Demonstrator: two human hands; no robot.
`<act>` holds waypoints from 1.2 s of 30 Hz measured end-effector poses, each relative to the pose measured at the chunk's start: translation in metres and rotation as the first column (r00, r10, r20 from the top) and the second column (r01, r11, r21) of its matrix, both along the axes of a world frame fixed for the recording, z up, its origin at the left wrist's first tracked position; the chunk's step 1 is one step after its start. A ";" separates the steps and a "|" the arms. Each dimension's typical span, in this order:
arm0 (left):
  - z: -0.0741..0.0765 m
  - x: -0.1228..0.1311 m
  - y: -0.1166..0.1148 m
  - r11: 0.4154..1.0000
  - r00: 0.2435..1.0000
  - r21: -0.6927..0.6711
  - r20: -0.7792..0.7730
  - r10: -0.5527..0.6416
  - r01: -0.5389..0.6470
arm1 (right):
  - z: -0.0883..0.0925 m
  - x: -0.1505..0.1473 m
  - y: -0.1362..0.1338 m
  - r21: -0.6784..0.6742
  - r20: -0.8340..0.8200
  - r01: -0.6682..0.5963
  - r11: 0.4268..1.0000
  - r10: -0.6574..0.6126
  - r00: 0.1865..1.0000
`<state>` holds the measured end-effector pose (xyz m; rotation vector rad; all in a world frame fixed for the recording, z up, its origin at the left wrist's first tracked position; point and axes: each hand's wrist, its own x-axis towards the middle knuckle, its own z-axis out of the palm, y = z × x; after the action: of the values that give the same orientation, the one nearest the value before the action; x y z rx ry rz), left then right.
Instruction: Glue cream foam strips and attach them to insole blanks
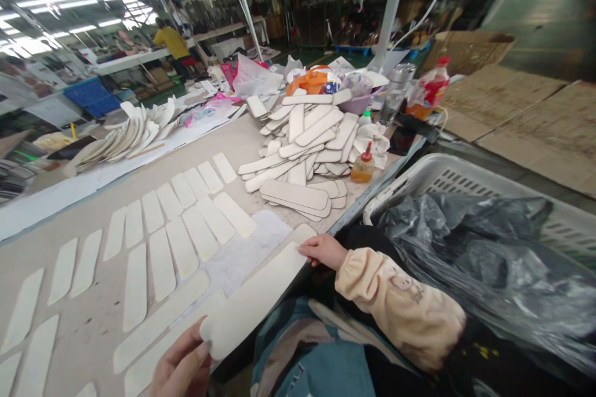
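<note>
A long off-white strip with rounded ends (258, 298) is stretched between my two hands at the table's front edge. My left hand (181, 365) pinches its near left end between thumb and fingers. At the far right end, my right hand (326, 250) grips the edge, thumb and fingertips pressed together. Several similar pale strips (161, 263) lie in slanting rows on the table (100, 316), left of the held one. Some rest on a white cloth (267, 232). Beyond my right hand, a stack of strips with dark edges (295, 195) lies close by.
A large heap of strips (311, 130) stands behind, beside a glue bottle with a red tip (363, 164). To the right is a white plastic basket (447, 167) holding a dark plastic bag (465, 242). Curved pieces (125, 136) are piled far left. A person in yellow (172, 42) stands in the background.
</note>
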<state>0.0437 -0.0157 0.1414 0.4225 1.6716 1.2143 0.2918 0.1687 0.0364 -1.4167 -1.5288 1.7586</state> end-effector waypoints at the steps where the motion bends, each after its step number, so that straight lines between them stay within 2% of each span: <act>1: -0.006 0.000 0.002 1.000 0.999 0.007 -0.041 -0.009 0.009 | 0.000 0.004 0.004 0.044 0.040 0.003 0.999 -0.004 0.999; 4: -0.031 0.001 0.010 0.998 0.970 -0.048 -0.237 -0.061 0.051 | -0.002 0.013 0.017 0.211 0.168 0.011 0.977 -0.047 0.985; 7: -0.056 0.001 0.019 0.978 0.898 -0.180 -0.404 -0.173 0.108 | -0.005 0.015 0.030 0.344 0.277 0.006 0.939 -0.107 0.955; 10: -0.075 0.000 0.030 0.949 0.816 -0.278 -0.508 -0.275 0.147 | -0.009 0.013 0.038 0.404 0.356 -0.007 0.915 -0.150 0.922; 14: -0.090 -0.003 0.042 0.912 0.685 -0.366 -0.619 -0.386 0.183 | -0.016 0.010 0.042 0.427 0.415 -0.013 0.904 -0.183 0.891; 19: -0.096 -0.003 0.051 0.861 0.552 -0.462 -0.670 -0.497 0.214 | -0.020 0.010 0.042 0.439 0.462 -0.032 0.898 -0.195 0.865; 22: -0.097 -0.003 0.052 0.844 0.505 -0.485 -0.682 -0.529 0.229 | -0.019 0.010 0.042 0.440 0.490 -0.057 0.896 -0.186 0.852; 25: -0.096 -0.002 0.050 0.848 0.508 -0.465 -0.683 -0.526 0.253 | -0.018 0.010 0.042 0.439 0.513 -0.083 0.894 -0.174 0.841; 30: -0.093 0.000 0.050 0.859 0.565 -0.459 -0.656 -0.501 0.228 | -0.019 0.010 0.043 0.444 0.542 -0.112 0.889 -0.167 0.824; 36: -0.091 0.005 0.052 0.853 0.475 -0.493 -0.718 -0.510 0.170 | -0.019 0.010 0.042 0.465 0.563 -0.126 0.876 -0.183 0.806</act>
<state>0.0490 0.0366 0.0502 1.1945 2.3920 0.3153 0.3019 0.2102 0.0178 -1.7781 -2.0524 0.8062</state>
